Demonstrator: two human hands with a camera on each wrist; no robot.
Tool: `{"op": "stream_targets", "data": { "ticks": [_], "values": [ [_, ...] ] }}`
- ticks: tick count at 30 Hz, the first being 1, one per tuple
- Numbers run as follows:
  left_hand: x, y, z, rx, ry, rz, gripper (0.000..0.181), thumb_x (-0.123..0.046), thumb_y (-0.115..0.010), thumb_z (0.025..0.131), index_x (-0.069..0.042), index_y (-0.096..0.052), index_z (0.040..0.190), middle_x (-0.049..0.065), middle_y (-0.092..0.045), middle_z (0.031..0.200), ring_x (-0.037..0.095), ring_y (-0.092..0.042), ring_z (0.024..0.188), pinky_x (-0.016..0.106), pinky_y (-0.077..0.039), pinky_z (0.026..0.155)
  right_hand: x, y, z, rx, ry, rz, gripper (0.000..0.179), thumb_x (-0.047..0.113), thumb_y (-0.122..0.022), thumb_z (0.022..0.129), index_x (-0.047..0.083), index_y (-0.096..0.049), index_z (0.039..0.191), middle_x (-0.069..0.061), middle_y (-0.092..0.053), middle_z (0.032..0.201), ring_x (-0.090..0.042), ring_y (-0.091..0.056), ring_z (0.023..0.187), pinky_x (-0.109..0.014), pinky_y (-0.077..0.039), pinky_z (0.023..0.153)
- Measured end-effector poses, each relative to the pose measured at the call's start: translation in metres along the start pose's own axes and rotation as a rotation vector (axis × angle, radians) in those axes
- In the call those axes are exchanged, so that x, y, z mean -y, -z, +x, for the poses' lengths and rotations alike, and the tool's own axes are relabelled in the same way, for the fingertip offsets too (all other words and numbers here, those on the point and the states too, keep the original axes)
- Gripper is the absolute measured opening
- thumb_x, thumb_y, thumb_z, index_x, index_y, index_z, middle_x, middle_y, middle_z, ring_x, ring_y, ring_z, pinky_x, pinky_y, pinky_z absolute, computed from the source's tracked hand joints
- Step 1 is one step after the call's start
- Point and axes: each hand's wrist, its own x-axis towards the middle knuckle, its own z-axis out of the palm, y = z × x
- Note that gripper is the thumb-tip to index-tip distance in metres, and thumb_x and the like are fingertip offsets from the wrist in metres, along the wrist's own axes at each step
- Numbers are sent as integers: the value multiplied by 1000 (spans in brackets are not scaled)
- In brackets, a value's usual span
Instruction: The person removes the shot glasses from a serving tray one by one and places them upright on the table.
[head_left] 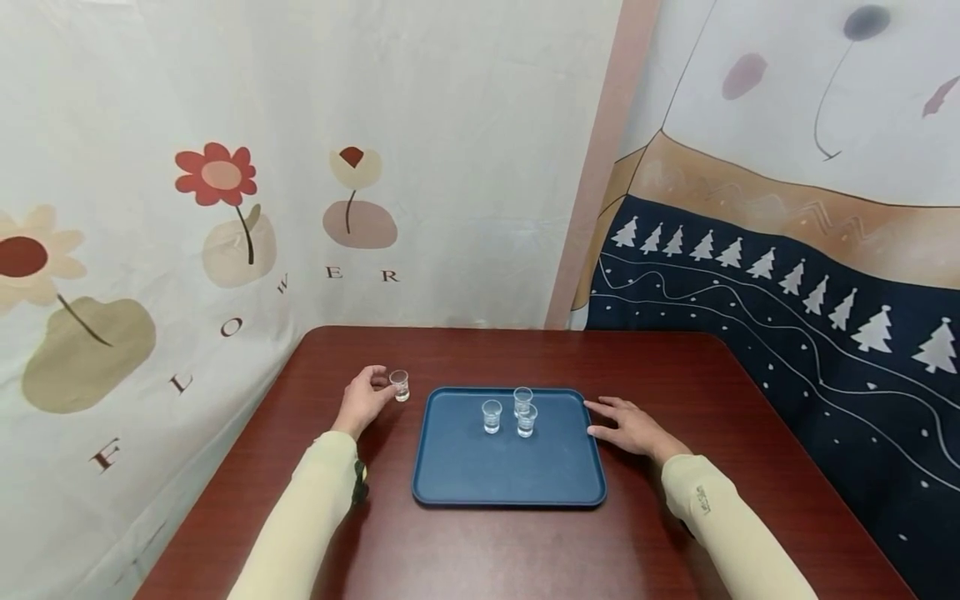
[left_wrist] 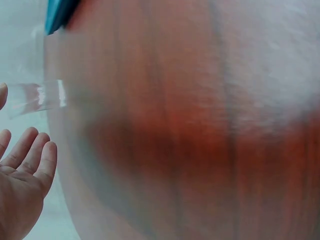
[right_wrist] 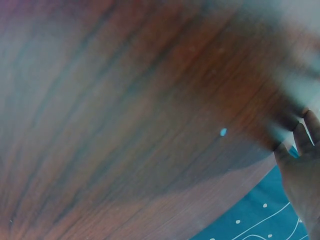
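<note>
My left hand point(head_left: 365, 400) is beside a small clear shot glass point(head_left: 401, 387) that stands upright on the table left of the blue tray. In the left wrist view the shot glass point(left_wrist: 35, 97) lies between the thumb and the extended fingers point(left_wrist: 45, 162), with a gap to those fingers; thumb contact is unclear. Three similar glasses stand on the tray point(head_left: 506, 483): one at left point(head_left: 491, 417), one behind point(head_left: 522, 401) and one in front point(head_left: 527, 422). My right hand point(head_left: 630, 427) has spread fingers at the tray's right edge, holding nothing.
The dark red wooden table point(head_left: 495, 550) carries the tray near its middle. A pale curtain with flower prints point(head_left: 465, 167) hangs behind and at left. A navy cloth with white trees point(head_left: 825, 367) borders the right side.
</note>
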Motion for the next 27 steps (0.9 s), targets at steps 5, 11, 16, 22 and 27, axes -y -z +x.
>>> {"op": "stream_targets", "data": {
  "ticks": [5, 11, 16, 22, 27],
  "values": [
    [-12, 3, 1, -13, -11, -40, 62, -25, -67, 96, 0, -39, 146, 25, -50, 138, 40, -48, 128, 51, -44, 102, 1, -2, -3, 3, -13, 11, 65, 50, -59, 96, 16, -46, 150, -25, -36, 152, -49, -31, 138, -68, -29, 105],
    [-28, 0, 2, -27, -68, -62, 61, -28, -68, 96, -4, -42, 146, 21, -51, 138, 38, -46, 131, 52, -41, 104, 3, -4, -3, 14, -17, 24, 66, 53, -58, 96, 16, -45, 150, -25, -35, 152, -49, -30, 139, -68, -29, 105],
    [-44, -11, 3, 1, -111, -110, 57, -25, -69, 95, -6, -45, 144, 20, -51, 138, 39, -45, 132, 52, -40, 105, 4, -3, -1, 16, -37, 27, 66, 53, -59, 96, 17, -45, 150, -24, -35, 152, -48, -30, 139, -68, -28, 105],
    [-58, -32, 0, 51, -154, -109, 55, -23, -69, 95, -7, -47, 142, 22, -53, 137, 39, -47, 130, 51, -41, 104, 3, -1, 0, 12, -39, 23, 65, 51, -59, 96, 18, -46, 150, -24, -35, 152, -49, -30, 138, -69, -28, 105],
    [-65, -48, -6, 86, -173, -96, 54, -21, -72, 93, -6, -50, 140, 19, -55, 134, 36, -50, 127, 50, -44, 102, 1, 0, -1, 7, -26, 20, 66, 52, -58, 97, 17, -45, 151, -24, -35, 152, -49, -30, 139, -68, -28, 105]
  ]
}}
